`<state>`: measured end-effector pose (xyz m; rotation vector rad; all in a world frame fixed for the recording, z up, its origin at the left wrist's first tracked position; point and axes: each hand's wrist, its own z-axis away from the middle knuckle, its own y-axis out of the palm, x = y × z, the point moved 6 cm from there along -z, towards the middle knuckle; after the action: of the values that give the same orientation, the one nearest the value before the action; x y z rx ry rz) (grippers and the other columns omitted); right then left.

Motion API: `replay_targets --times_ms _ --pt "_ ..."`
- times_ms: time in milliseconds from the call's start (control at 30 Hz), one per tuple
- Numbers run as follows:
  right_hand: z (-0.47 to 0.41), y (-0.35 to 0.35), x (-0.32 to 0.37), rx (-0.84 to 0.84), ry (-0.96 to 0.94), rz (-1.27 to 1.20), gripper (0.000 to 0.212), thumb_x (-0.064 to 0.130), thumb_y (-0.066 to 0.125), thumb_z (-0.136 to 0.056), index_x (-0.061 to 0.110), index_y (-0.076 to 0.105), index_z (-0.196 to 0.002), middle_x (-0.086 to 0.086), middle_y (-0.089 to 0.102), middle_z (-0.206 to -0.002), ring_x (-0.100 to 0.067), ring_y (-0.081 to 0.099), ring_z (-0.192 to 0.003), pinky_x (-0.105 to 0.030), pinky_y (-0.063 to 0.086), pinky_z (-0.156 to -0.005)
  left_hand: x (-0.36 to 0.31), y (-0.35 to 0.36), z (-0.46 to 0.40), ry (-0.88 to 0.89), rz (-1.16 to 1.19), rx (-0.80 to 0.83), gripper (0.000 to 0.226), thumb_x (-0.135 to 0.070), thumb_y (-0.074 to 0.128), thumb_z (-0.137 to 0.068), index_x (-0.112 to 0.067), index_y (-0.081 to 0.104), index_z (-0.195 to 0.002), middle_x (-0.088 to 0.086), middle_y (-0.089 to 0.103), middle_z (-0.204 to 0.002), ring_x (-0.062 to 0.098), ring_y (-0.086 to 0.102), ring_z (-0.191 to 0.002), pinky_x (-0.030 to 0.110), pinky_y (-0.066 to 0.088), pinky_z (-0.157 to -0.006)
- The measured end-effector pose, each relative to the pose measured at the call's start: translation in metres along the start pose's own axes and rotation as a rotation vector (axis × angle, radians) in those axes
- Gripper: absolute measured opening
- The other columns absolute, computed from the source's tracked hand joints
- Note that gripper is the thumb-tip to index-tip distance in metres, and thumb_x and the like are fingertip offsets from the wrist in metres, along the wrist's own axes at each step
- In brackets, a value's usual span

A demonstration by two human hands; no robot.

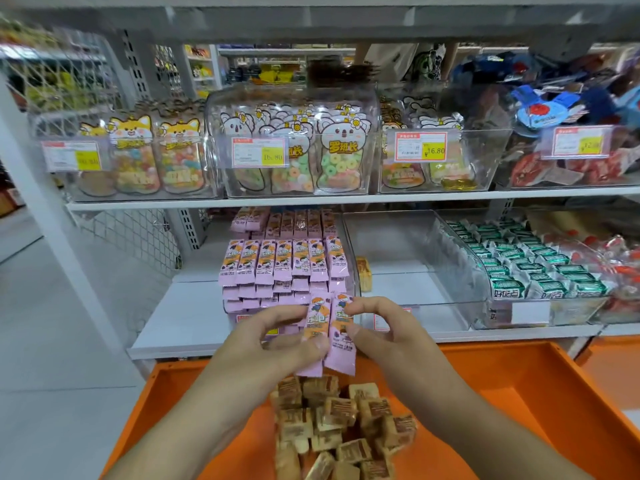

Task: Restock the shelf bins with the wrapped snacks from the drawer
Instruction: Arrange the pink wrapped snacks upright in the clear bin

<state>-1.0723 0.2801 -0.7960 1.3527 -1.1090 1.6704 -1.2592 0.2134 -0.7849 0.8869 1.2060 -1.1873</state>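
My left hand point(277, 336) and my right hand point(384, 329) together hold two pink wrapped snack packs point(329, 332) upright, in front of the lower shelf. The left thumb and fingers pinch the left pack, and the right fingers pinch the right pack. Behind them, a clear shelf bin point(349, 237) is stacked with rows of the same pink packs point(282, 261). Below my hands, the orange drawer point(519, 382) holds a pile of brown wrapped square snacks point(341, 427).
A clear bin point(450, 303) to the right holds only one brown snack point(363, 273) at its left wall. Further right are bins of green-wrapped point(526, 268) and red-wrapped snacks point(620, 265). The upper shelf carries clear bins of gummy bags point(294, 143) with price tags.
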Motion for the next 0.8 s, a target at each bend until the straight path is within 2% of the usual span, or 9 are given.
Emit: replay_targets --times_ms 67,100,167,300,367,433,567,667,800 --pt "-0.001 0.000 0.002 0.053 0.017 -0.045 0.028 0.042 0.074 -0.090 0.039 0.067 -0.118 0.012 0.077 -0.094 -0.028 0.070 -0.072 -0.039 0.059 -0.070 -0.002 0.006 0.004 0.008 -0.013 0.132 0.077 -0.023 0.100 -0.062 -0.034 0.064 -0.129 -0.009 0.078 -0.115 0.007 0.073 -0.107 0.027 0.060 -0.091" --pt "0.000 0.002 0.003 0.085 0.025 -0.081 0.038 0.042 0.077 -0.085 0.039 0.066 -0.121 0.003 0.078 -0.107 -0.030 0.074 -0.093 -0.044 0.058 -0.083 -0.004 0.007 0.005 0.025 -0.034 0.165 0.078 -0.014 0.095 -0.066 -0.032 0.060 -0.133 -0.013 0.078 -0.115 0.007 0.073 -0.106 0.023 0.060 -0.086" --pt "0.002 0.005 0.005 0.170 0.015 -0.147 0.052 0.025 0.082 -0.084 0.035 0.061 -0.130 -0.005 0.078 -0.116 -0.020 0.073 -0.108 -0.028 0.054 -0.086 -0.008 0.004 0.005 0.078 -0.083 0.128 0.081 -0.001 0.090 -0.072 -0.032 0.056 -0.138 -0.018 0.074 -0.116 0.007 0.075 -0.101 0.017 0.057 -0.079" --pt "0.005 0.014 0.008 0.282 -0.010 -0.188 0.065 -0.002 0.077 -0.090 0.023 0.048 -0.142 -0.009 0.076 -0.124 -0.023 0.071 -0.119 -0.034 0.057 -0.098 -0.015 -0.005 0.007 0.194 -0.155 0.026 0.067 -0.004 0.090 -0.074 -0.033 0.066 -0.129 -0.010 0.073 -0.118 0.005 0.075 -0.092 0.017 0.056 -0.076" --pt "0.005 0.015 0.009 0.268 -0.037 -0.156 0.058 -0.005 0.071 -0.094 0.022 0.049 -0.141 -0.009 0.076 -0.123 -0.023 0.071 -0.119 -0.035 0.056 -0.099 -0.013 -0.005 0.008 0.210 -0.182 0.040 0.059 -0.007 0.090 -0.075 -0.031 0.068 -0.124 -0.008 0.078 -0.111 0.011 0.077 -0.094 0.029 0.061 -0.086" --pt "0.006 0.017 0.011 0.266 -0.056 -0.143 0.053 0.000 0.070 -0.097 0.025 0.052 -0.139 -0.007 0.076 -0.124 -0.021 0.071 -0.119 -0.032 0.055 -0.097 -0.012 -0.004 0.010 0.217 -0.184 0.024 0.059 -0.009 0.092 -0.074 -0.033 0.070 -0.123 -0.006 0.077 -0.114 0.014 0.077 -0.096 0.032 0.061 -0.091" --pt "0.008 0.017 0.010 0.252 -0.041 -0.167 0.056 0.032 0.080 -0.090 0.039 0.055 -0.140 0.003 0.073 -0.131 -0.013 0.067 -0.124 -0.029 0.053 -0.098 -0.016 -0.001 0.013 0.248 -0.177 0.054 0.065 -0.023 0.093 -0.073 -0.040 0.068 -0.130 -0.027 0.058 -0.124 -0.004 0.067 -0.112 0.014 0.053 -0.094" --pt "0.005 0.012 0.008 0.174 -0.031 -0.135 0.066 0.068 0.076 -0.076 0.051 0.060 -0.138 0.007 0.064 -0.144 -0.012 0.061 -0.132 -0.045 0.040 -0.117 -0.021 -0.002 0.017 0.250 -0.152 0.102 0.059 -0.041 0.080 -0.075 -0.044 0.065 -0.132 -0.031 0.056 -0.124 -0.013 0.061 -0.117 0.006 0.049 -0.092" --pt "0.003 0.012 0.012 0.128 -0.056 -0.054 0.036 0.051 0.072 -0.095 0.056 0.064 -0.129 0.010 0.066 -0.139 -0.009 0.062 -0.130 -0.039 0.043 -0.117 -0.024 -0.003 0.018 0.274 -0.164 0.065 0.048 -0.039 0.073 -0.080 -0.043 0.067 -0.128 -0.029 0.057 -0.129 -0.015 0.061 -0.112 0.002 0.047 -0.085"
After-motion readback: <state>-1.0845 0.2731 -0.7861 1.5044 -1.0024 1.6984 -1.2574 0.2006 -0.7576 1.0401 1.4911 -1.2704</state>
